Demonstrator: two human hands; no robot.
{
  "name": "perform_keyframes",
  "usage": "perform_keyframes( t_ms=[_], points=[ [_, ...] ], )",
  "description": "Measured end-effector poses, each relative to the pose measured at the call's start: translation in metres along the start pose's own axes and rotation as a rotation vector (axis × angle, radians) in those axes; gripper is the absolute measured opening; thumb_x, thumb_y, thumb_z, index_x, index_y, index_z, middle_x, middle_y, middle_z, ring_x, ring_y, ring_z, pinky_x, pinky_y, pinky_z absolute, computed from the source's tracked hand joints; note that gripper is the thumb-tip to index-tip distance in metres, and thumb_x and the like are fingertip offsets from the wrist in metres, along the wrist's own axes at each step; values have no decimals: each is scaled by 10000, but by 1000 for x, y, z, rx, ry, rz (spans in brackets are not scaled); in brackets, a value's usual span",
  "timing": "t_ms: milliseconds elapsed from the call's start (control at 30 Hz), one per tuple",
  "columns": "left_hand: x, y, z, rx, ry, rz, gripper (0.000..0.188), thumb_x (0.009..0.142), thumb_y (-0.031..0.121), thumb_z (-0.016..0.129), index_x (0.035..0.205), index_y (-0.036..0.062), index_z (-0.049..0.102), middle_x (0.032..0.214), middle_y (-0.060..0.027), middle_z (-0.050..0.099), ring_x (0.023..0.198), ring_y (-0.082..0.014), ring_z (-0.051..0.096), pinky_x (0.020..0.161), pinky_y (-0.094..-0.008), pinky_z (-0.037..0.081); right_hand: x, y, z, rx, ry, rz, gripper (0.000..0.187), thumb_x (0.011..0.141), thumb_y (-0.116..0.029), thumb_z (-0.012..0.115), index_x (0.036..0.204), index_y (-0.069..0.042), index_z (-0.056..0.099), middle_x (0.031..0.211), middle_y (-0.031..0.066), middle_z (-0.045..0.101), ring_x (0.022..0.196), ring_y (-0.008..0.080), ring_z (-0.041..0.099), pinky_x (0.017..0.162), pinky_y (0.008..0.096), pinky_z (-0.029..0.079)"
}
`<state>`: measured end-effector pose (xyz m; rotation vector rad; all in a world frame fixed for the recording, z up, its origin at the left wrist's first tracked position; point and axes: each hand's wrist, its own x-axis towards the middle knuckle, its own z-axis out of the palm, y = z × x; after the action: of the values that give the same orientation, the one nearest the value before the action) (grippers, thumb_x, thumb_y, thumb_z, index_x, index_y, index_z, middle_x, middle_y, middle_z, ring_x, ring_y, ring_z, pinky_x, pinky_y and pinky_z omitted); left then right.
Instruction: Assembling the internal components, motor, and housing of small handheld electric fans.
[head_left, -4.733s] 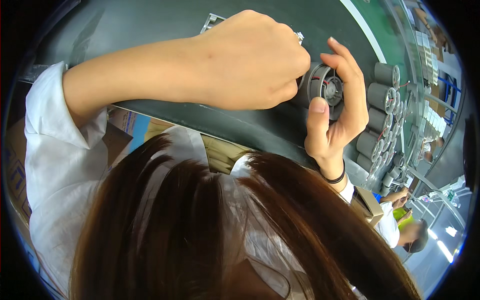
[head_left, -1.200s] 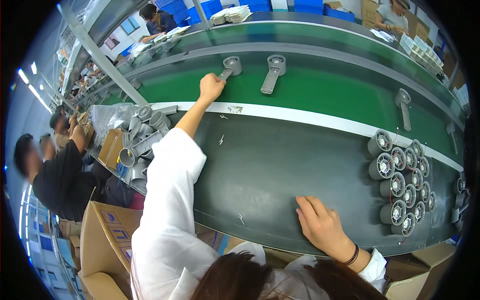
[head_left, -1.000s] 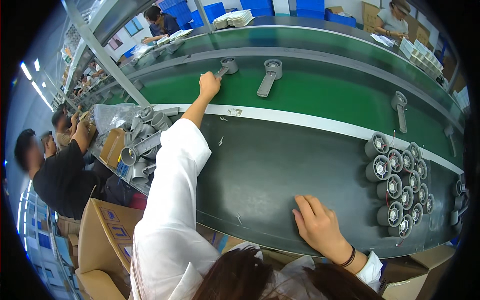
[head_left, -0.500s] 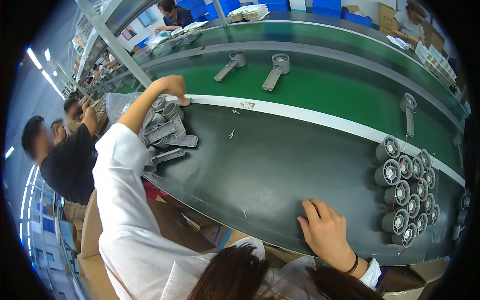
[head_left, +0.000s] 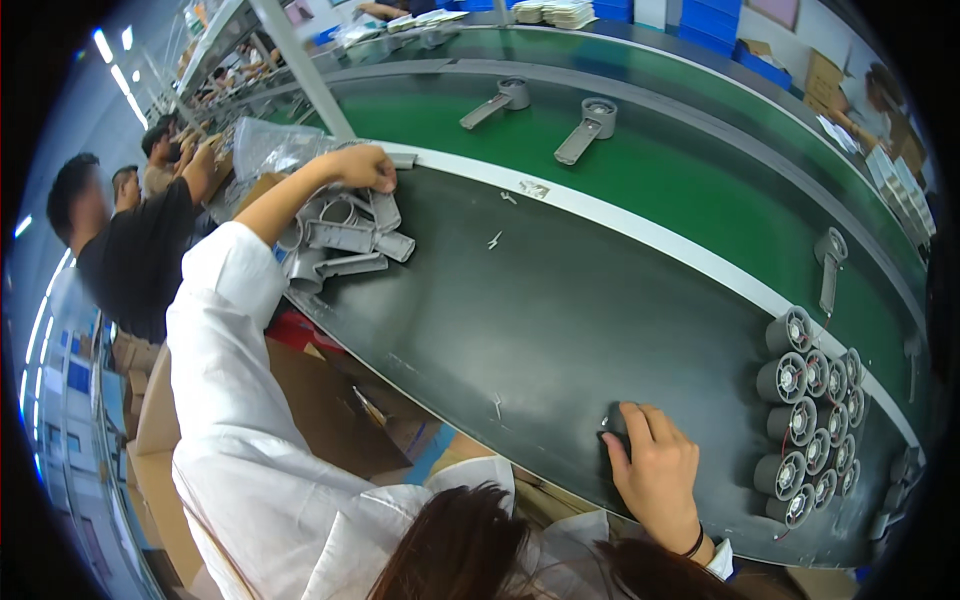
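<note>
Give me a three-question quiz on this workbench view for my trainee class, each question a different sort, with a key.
1. True or false: the cluster of round fan units stands to the right of the right hand.
2. Fill in: a ____ strip separates the dark work surface from the green belt.
3. Which is the left hand at? A: fan units; B: pile of grey handled parts; C: green belt.
Key: 1 true; 2 white; 3 B.

White shirt, loose left sleeve, thin dark right wristband
</note>
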<state>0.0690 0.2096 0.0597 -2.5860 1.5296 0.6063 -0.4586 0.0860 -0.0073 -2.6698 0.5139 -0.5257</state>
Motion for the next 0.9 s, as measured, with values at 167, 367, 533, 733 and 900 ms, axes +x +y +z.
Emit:
perform_keyframes(
  t_ms=[167, 367, 533, 733, 900],
  points=[
    [8, -13, 16, -37, 234, -2, 172, 684, 121, 718, 842, 53, 720, 785, -96, 695, 758, -212, 657, 696, -328, 498, 4, -2, -2, -20, 0, -8, 366, 688, -115, 739, 1015, -39, 591, 937, 107, 618, 749, 301, 609, 605, 381, 481],
    [10, -12, 16, -477, 371, -81, 251, 677, -51, 614, 888, 41, 715, 744, -55, 672, 664, -121, 610, 619, -250, 467, 3, -3, -2, 0, 13, -21, 376, 679, -113, 745, 1015, -41, 594, 943, 105, 617, 746, 310, 607, 610, 382, 481],
    [1, 51, 1, -924, 282, 241, 461, 793, -49, 632, 1234, 26, 523, 895, -21, 647, 788, -72, 600, 708, -183, 461, 2, -1, -7, 38, 48, 14, 413, 677, -77, 743, 1054, -19, 585, 1029, 150, 601, 808, 319, 620, 652, 373, 509],
    [-13, 207, 39, -1543, -90, 699, 764, 777, 4, 694, 1424, 55, 291, 1002, -32, 671, 945, -97, 612, 902, -246, 438, 1, 6, -13, 465, 258, 155, 747, 721, -134, 744, 1348, 21, 368, 1282, 215, 479, 1039, 285, 592, 851, 355, 494],
    [-22, 284, 92, -1573, -462, 779, 448, 786, -1, 680, 1213, -4, 543, 998, -60, 666, 955, -125, 606, 909, -281, 446, 20, 15, -10, 1386, 152, 255, 1046, 716, -337, 792, 1453, -10, 125, 1376, 157, 360, 1149, 245, 515, 950, 351, 416]
  ],
)
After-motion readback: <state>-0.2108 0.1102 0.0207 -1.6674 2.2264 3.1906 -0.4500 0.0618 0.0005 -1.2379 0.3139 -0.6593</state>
